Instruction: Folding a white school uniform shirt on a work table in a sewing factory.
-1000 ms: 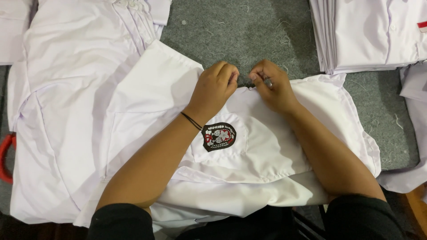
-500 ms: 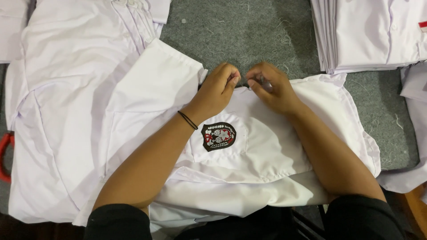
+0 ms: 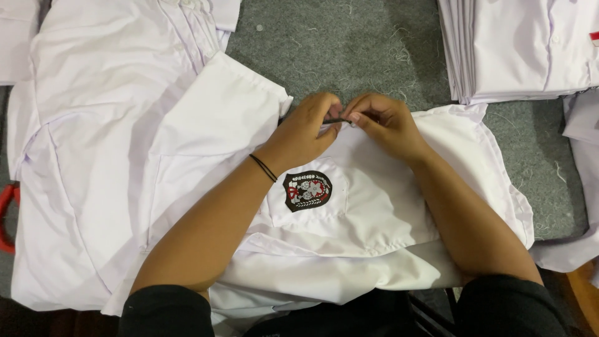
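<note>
White shirt (image 3: 374, 206) lies spread on the near middle of a grey, carpet-like work surface (image 3: 349, 56), its far edge bunched where both hands meet. The left hand (image 3: 309, 132) and the right hand (image 3: 387, 122) sit fingertip to fingertip at that far edge, each pinching the cloth; between the fingertips runs a thin dark sliver, too small to tell what it is. Both sets of fingers are curled tight in a pinch on the shirt's fabric. A thin black band (image 3: 264, 167) circles the left wrist. Just near of the hands, on the shirt's chest pocket, sits a dark embroidered badge (image 3: 307, 190) with white and red stitching.

The grey surface is littered with loose pale thread ends, thickest on the far side and at the right. No container is in view; the garments lie straight on the surface. To the left a second white shirt (image 3: 106, 143) is spread flat, partly under the worked one. At the far right stands a neat stack of folded white shirts (image 3: 518, 50), well apart from the hands. A red curved object (image 3: 6, 215) shows at the left edge, mostly cut off. Black sleeves cover both upper arms at the near edge.
</note>
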